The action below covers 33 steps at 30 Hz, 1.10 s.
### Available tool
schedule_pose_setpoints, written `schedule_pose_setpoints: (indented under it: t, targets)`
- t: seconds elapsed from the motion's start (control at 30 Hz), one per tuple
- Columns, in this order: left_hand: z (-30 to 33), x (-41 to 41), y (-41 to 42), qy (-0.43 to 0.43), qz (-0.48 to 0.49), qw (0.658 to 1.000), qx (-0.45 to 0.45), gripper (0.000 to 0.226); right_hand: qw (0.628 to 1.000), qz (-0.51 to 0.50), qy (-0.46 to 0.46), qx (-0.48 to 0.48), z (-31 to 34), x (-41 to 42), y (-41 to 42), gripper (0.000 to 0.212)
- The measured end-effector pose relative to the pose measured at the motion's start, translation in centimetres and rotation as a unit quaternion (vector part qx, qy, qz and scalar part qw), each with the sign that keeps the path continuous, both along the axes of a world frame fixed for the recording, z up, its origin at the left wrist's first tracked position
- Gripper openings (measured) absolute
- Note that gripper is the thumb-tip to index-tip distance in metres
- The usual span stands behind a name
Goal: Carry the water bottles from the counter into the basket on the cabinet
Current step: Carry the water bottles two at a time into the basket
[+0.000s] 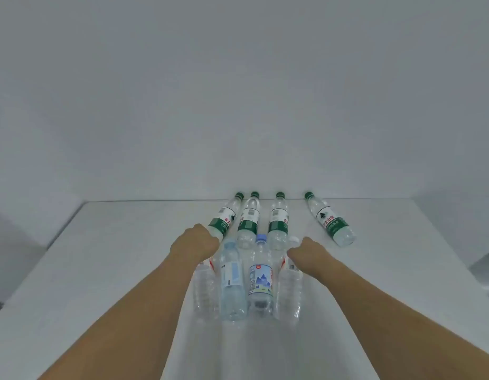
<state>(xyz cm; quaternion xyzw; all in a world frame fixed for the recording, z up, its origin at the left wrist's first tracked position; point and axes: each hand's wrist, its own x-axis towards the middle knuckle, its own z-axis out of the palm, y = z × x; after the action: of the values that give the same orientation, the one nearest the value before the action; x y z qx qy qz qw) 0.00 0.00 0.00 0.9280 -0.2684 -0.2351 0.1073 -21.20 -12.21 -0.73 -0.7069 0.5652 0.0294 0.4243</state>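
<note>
Several water bottles stand on the white counter (114,270). In the back row are green-capped bottles: three close together (249,218) and one apart on the right (331,219). The front row holds a clear bottle on the left (205,289), a pale blue bottle (232,281), a blue-capped bottle with a mountain label (261,278) and a clear bottle on the right (290,292). My left hand (195,242) is closed over the top of the left clear bottle, hiding its cap. My right hand (306,250) grips the neck of the right clear bottle just below its white cap. No basket is in view.
A plain white wall (238,105) rises right behind the back row. The counter's left edge (65,226) drops off to a lower grey area, and its right edge (443,242) falls away beside the lone green-capped bottle.
</note>
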Motion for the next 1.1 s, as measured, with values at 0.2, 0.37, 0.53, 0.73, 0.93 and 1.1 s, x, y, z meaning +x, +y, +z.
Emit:
schedule_pose_setpoints:
  t: [0.2, 0.37, 0.53, 0.73, 0.93, 1.1]
  targets:
    - [-10.2, 3.6, -1.2, 0.048, 0.113, 0.992, -0.011, 0.041, 0.987, -0.152, -0.017, 0.054, -9.8, 3.6, -2.3, 0.06]
    - [-15.5, 5.7, -1.9, 0.077, 0.193, 0.976, -0.06, 0.049, 0.979, -0.201, 0.018, 0.01, -13.6, 5.2, -4.1, 0.065]
    - [-16.8, 4.9, -2.6, -0.015, 0.231, 0.97, -0.074, 0.055, 0.974, -0.216, 0.024, -0.057, -15.1, 5.6, -4.4, 0.059]
    - [-17.6, 5.2, -2.9, -0.023, 0.234, 0.97, -0.066, 0.056, 0.972, -0.21, 0.043, -0.093, -15.7, 5.6, -4.6, 0.062]
    - [-17.9, 5.7, -2.9, -0.024, 0.211, 0.974, -0.076, 0.05, 0.97, -0.22, 0.0, -0.101, -16.1, 5.2, -4.6, 0.063]
    - [-17.3, 4.2, -0.8, -0.01, 0.182, 0.981, -0.073, 0.045, 0.957, -0.27, -0.085, -0.055, -15.4, 2.1, -2.9, 0.048]
